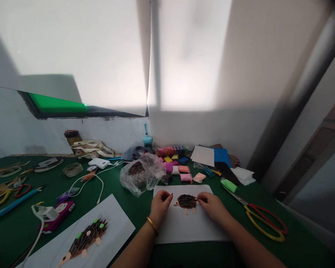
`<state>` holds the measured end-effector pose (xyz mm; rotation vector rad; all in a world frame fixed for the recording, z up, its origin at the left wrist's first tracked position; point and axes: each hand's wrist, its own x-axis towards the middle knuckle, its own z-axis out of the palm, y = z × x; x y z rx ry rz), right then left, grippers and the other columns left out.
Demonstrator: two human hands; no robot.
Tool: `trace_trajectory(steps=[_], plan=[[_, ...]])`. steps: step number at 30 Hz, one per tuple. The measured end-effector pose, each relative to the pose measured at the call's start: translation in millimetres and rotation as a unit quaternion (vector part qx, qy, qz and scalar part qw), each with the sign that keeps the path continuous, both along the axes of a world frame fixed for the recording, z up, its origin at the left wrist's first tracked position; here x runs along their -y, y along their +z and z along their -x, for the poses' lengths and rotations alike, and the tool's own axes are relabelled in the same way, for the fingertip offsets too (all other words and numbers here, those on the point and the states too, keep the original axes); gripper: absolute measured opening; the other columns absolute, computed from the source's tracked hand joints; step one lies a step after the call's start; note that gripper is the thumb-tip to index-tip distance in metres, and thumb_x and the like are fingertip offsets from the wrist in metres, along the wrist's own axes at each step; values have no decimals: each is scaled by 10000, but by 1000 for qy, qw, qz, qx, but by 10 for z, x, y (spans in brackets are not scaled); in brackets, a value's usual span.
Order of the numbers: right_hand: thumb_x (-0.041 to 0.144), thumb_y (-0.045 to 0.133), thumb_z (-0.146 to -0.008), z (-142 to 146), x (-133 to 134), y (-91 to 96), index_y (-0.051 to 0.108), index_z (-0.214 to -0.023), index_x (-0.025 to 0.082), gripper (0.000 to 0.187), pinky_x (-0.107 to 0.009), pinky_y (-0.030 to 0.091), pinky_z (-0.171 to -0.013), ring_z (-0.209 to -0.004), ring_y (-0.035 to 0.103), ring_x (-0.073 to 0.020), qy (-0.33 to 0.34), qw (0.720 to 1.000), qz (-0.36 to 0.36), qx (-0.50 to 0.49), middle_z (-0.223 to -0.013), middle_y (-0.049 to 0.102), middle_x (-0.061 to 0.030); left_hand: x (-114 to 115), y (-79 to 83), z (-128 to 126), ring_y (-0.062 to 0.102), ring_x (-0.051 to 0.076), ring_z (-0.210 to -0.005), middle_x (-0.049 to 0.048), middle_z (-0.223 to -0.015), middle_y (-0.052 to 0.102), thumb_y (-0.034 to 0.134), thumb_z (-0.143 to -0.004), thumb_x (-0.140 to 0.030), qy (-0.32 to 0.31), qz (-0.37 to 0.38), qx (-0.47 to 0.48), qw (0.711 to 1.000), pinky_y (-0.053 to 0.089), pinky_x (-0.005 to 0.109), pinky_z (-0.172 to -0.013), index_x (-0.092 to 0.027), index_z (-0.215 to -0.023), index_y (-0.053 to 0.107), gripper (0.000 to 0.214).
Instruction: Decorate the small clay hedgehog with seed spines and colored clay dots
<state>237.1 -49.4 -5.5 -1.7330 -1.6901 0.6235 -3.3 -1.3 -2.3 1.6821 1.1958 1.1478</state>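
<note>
A small hedgehog picture (187, 201), with dark brown spines, a peach face and peach feet, lies on a white sheet of paper (190, 230) in front of me. My left hand (160, 208), with a gold bangle on the wrist, rests on the sheet left of the hedgehog. Its thumb and forefinger are pinched together, with a tiny dark bit at the tips that I cannot make out. My right hand (210, 205) is pinched at the hedgehog's right edge, where the fingers hide what they hold. A larger hedgehog picture (86, 238) with green and peach dots lies at lower left.
Behind the sheet are a plastic bag (142, 175) of dark pieces and several coloured clay packets (184, 169). Large scissors (264, 219) with red and yellow handles lie at right. A white cable (102, 186), a purple box (58, 217) and a blue pen (16, 203) are at left.
</note>
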Motion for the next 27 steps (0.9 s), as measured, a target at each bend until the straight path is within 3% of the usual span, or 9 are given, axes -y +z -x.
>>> trace_trajectory(steps=[5, 15, 27], plan=[[265, 455, -752, 13, 16, 20, 608, -819, 222, 173, -245, 396, -626, -732, 589, -164, -10, 1000, 10, 8, -802, 663, -7, 1, 1, -4, 519, 141, -632, -4, -659, 570, 600, -707, -446, 3, 8, 1, 1000, 407, 255, -596, -183, -686, 566, 266], [269, 499, -728, -9, -39, -55, 644, -865, 222, 205, -271, 440, -734, -829, 627, -184, -7, 1000, 15, -17, -888, 693, -24, 5, 8, -2, 512, 144, -641, -3, -663, 561, 584, -710, -471, -4, 6, -1, 1000, 397, 255, -603, -187, -689, 561, 285], [259, 478, -760, 36, -68, -42, 683, -847, 231, 224, -259, 422, -727, -852, 616, -181, -12, 1000, 12, 16, -914, 693, -24, 2, 8, -7, 521, 142, -629, -6, -651, 570, 602, -692, -459, 3, 17, 1, 1000, 406, 255, -593, -187, -680, 563, 275]])
